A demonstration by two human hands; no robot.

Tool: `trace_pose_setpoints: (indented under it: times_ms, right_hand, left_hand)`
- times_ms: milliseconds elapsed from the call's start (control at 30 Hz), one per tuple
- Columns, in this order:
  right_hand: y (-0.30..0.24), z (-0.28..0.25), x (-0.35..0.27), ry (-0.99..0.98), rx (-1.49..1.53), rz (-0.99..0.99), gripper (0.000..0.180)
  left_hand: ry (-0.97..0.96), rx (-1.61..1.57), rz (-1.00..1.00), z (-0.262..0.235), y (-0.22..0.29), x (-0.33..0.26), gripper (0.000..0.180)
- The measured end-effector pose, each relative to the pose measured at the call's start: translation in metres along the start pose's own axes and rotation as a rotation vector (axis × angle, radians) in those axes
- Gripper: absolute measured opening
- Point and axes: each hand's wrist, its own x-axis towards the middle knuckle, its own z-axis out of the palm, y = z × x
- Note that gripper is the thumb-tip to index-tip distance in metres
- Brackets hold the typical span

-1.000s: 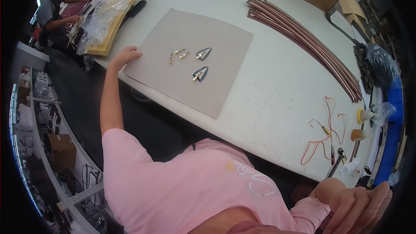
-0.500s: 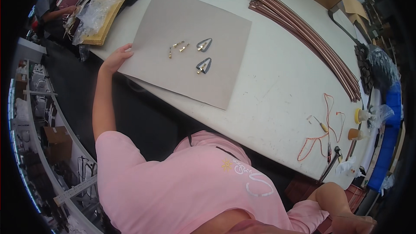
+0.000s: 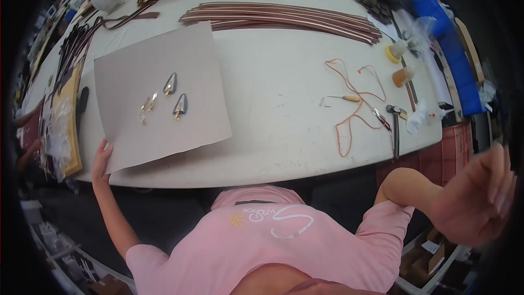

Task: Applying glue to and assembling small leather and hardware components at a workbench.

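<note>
White and broad, the table fills the middle of my remote view and carries the grey sheet. It is nearly square, so I can single out no long axis; its near edge slants, rising rightward. Two dark-rimmed tapered pieces lie on it, long axes running near to far, narrow tips pointing toward the sheet's far edge and leaning slightly right. Small brass fittings lie on the sheet just left of these. I see the left hand at the sheet's near-left corner, fingers at the edge; whether they pinch it I cannot tell. Well right of the sheet, the right hand is raised, blurred, fingers close together; I cannot tell if it holds anything. Brown strips run crosswise beyond the sheet and rightward; a hammer lies well to its right.
</note>
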Motion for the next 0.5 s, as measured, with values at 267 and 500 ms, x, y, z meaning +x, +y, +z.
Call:
trace_pose_setpoints:
  times_ms: [267,500]
  right_hand:
    - [-0.027,-0.008,0.029,-0.065,-0.313,-0.052,0.010]
    - [-0.118,-0.007,-0.015,-0.101,-0.263,0.175,0.014]
  left_hand:
    - [-0.271,-0.040,0.086,0.112,0.057,0.082,0.056]
    - [-0.368,-0.003,0.089,0.321,0.059,0.165,0.048]
